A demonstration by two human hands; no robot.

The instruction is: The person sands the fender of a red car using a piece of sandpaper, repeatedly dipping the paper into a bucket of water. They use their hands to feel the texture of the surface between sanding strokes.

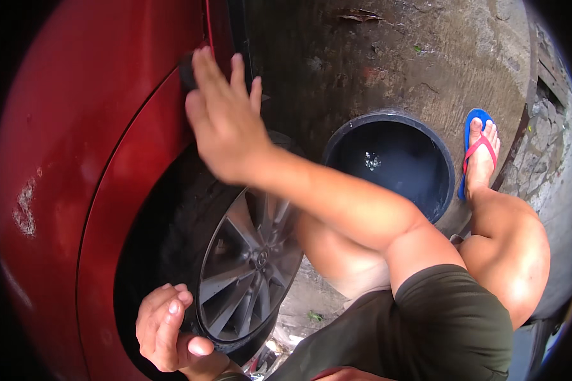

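My right hand (225,124) reaches across to the red car's body panel (152,136), just above the wheel arch. Its fingers are spread, and motion blurs it slightly. Under the fingertips a dark rounded pad (187,71) shows against the red paint; most of it is hidden, so its exact kind is unclear. My left hand (168,333) is raised by the black tyre (162,235), palm side partly up. Its fingers curl loosely, with the thumb apart and nothing seen between them. The grey spoked wheel rim (260,259) lies between both hands.
A dark round bucket (391,168) of liquid with a few bubbles on top stands right of the wheel. Beyond it is my foot in a blue flip-flop (469,149) with a pink strap. Wet concrete (388,70) stretches ahead. A pale scuff (25,209) marks the car's left panel.
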